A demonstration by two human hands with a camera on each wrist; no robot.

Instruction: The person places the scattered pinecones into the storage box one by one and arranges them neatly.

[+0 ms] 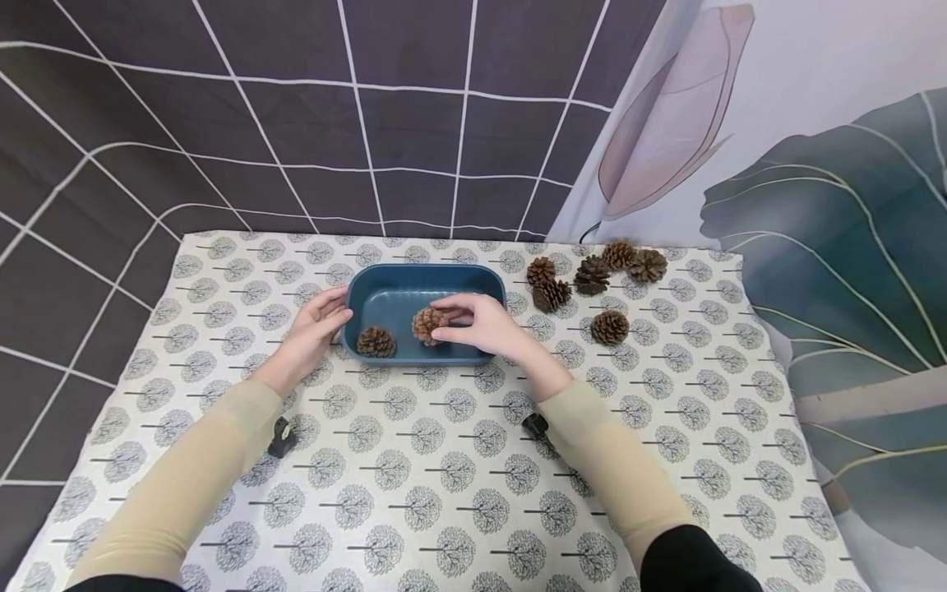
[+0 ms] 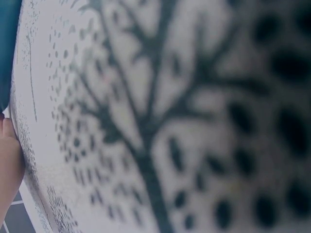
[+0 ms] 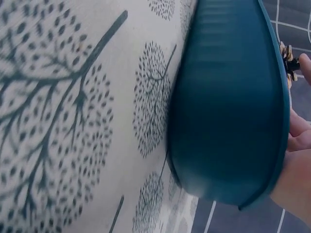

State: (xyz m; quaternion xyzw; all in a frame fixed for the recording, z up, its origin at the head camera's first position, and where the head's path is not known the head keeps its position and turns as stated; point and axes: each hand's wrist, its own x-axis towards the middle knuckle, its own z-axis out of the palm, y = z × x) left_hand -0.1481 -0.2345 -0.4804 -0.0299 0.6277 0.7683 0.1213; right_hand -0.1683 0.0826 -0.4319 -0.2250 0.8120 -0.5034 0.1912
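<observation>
A blue rectangular basin (image 1: 392, 275) lies on the tablecloth, with one brown pine cone (image 1: 376, 341) in its left front corner. My right hand (image 1: 484, 325) reaches over the basin's right part and pinches another pine cone (image 1: 427, 326) between thumb and fingers, above the basin floor. At the basin's left end, my left hand (image 1: 314, 329) rests its thumb and fingers against the outer wall. The right wrist view shows the basin's outer side (image 3: 228, 107) and part of the held pine cone (image 3: 287, 58) past the rim. Little of the left hand (image 2: 8, 162) appears in its wrist view.
Several loose pine cones (image 1: 592, 275) lie right of the basin toward the table's back edge, and a single pine cone (image 1: 610, 327) sits nearer. A dark tiled-pattern curtain (image 1: 414, 131) hangs behind the table. The tablecloth (image 1: 414, 493) has tree prints.
</observation>
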